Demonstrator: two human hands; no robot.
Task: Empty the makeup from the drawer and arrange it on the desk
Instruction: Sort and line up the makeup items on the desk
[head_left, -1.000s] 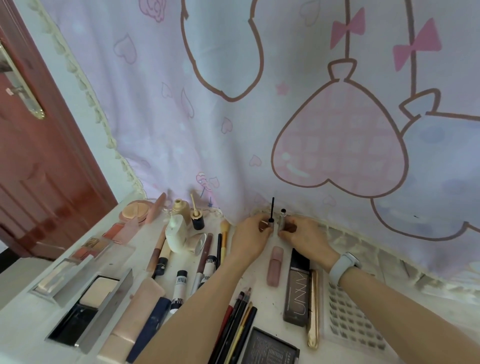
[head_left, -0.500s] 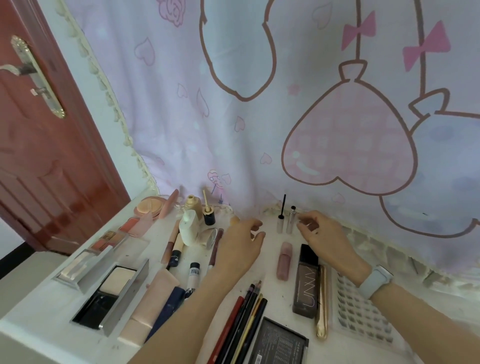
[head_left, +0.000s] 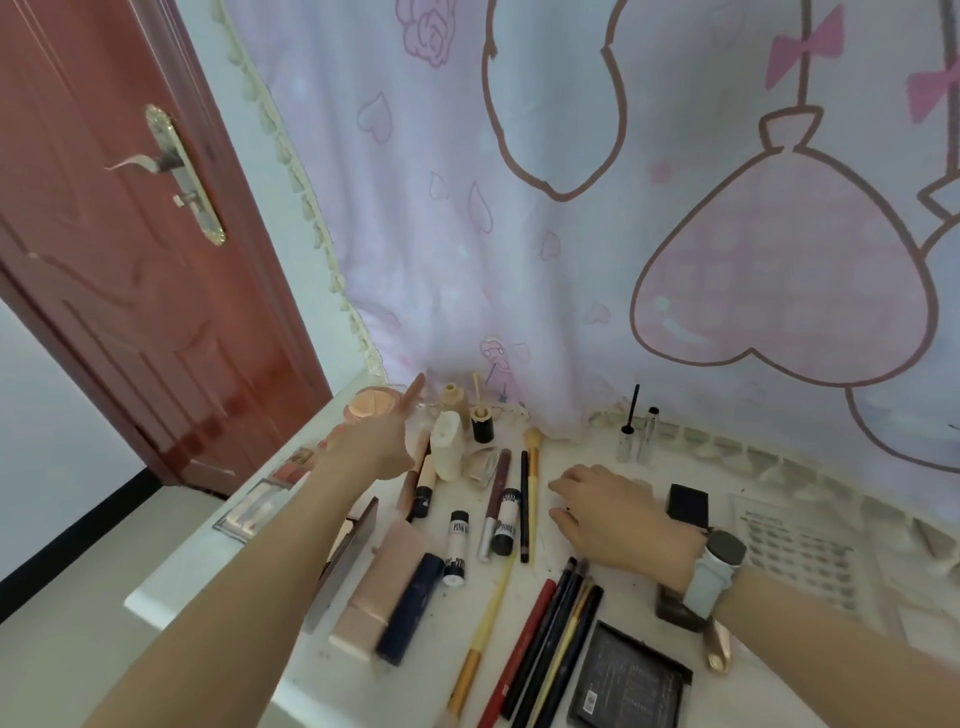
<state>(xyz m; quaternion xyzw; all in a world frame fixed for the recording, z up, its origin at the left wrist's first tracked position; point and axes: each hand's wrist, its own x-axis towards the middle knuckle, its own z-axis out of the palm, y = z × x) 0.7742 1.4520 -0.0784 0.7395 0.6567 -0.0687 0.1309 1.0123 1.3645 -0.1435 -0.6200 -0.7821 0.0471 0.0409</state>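
Soft daylight, wide-angle warp, slight blur

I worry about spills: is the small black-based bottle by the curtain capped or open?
Open. The black-based bottle stands upright with a bare wooden neck; nothing covers its mouth.

Glossy reddish wood on the door (head_left: 130, 291), with a shiny metal handle (head_left: 156, 162). Thin printed cloth for the curtain (head_left: 597, 260). Smooth white desk (head_left: 218, 566).

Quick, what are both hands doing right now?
Left hand: open, fingers straight, reaching toward the round compact.
Right hand: open, holding nothing.
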